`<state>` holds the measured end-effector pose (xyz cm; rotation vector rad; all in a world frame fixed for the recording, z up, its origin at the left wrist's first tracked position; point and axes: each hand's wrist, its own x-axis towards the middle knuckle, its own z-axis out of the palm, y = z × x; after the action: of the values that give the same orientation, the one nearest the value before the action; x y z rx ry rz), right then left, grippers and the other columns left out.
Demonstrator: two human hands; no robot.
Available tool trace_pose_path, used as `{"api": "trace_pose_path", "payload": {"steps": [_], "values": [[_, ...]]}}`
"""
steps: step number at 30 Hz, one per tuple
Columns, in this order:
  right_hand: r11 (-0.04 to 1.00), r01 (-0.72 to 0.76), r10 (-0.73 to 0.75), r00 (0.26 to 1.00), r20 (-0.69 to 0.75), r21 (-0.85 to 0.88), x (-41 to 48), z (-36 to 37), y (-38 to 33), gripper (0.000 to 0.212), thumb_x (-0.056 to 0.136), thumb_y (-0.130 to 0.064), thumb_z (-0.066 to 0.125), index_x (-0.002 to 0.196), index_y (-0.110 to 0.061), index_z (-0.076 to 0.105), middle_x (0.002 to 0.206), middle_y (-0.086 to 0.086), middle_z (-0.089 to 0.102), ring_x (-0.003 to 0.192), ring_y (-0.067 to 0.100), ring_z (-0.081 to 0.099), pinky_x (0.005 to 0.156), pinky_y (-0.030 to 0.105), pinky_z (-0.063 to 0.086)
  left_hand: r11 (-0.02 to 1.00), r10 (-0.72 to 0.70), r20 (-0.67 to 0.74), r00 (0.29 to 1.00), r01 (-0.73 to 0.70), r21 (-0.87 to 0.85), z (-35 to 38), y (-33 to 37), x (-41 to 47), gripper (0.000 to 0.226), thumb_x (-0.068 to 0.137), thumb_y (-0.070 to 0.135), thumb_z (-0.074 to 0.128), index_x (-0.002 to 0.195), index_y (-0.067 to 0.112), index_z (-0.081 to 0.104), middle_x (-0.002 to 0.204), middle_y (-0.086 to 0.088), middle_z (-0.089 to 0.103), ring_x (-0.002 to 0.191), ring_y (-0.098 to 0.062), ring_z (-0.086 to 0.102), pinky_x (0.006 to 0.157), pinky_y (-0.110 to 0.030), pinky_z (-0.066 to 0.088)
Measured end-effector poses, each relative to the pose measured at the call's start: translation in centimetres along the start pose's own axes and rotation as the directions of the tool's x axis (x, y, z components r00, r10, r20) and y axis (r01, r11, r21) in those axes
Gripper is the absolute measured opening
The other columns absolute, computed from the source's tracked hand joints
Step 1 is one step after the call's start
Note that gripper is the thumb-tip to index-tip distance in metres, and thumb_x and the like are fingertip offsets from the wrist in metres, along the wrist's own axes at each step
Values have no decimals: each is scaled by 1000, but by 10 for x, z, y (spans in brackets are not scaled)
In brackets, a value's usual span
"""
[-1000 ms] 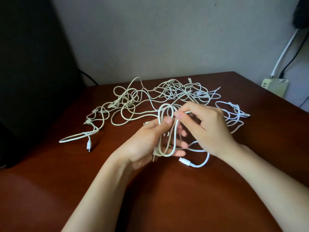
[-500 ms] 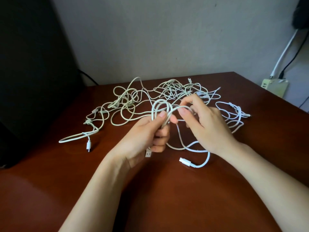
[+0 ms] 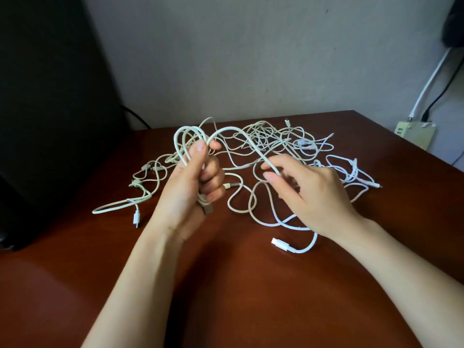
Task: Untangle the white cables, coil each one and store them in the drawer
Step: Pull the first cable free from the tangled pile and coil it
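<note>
One cable [image 3: 259,155], two hands on it.
My left hand [image 3: 198,182] grips its loops; right hand [image 3: 316,194] pinches the strand. The tangle [image 3: 276,139] is uncountable.

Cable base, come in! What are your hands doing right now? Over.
Left hand grips looped cable. Right hand pinches same cable. Tangled pile on table behind. No drawer in view.

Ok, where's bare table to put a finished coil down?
Bare table along the near edge, below the plug and between the arms; also front left, beside the dark box. Crowded: the tangle across mid-table.
</note>
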<state>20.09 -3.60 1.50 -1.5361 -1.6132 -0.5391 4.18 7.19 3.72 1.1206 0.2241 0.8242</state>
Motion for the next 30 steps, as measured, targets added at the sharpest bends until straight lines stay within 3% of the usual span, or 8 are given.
{"api": "trace_pose_path", "payload": {"steps": [6,13,23,30], "values": [[997,-2,10,993,-116,72,0,-1,-8,36,98,-28,43,89,-6,70,50,-12,36,41,11,32,40,26,27,971,-119,-89,989,134,197,8,-10,-1,33,101,39,33,92,14,52,59,6,23,48,-5,19,40,-14,21],[998,19,-15,998,-64,56,-4,7,-19,29,96,-26,46,87,-9,68,47,-7,42,42,9,30,39,27,30,928,-274,-98,957,289,236,21,-19,-2,45,95,55,30,88,17,52,61,3,25,48,-7,22,48,-20,19],[984,-150,150,989,5,93,-4,9,-12,35,93,-33,40,81,-10,63,47,-9,35,42,15,30,44,33,31,981,-178,4,984,177,80,19,-18,-3,36,102,33,32,108,13,61,62,1,40,45,-6,30,44,-18,25],[986,-134,127,989,74,98,-5,11,-12,33,94,-33,40,77,-12,59,45,-6,36,42,19,36,43,35,39,986,-140,2,990,140,91,22,-18,-5,37,102,31,33,119,10,60,68,0,43,46,-6,32,44,-17,26]]}}
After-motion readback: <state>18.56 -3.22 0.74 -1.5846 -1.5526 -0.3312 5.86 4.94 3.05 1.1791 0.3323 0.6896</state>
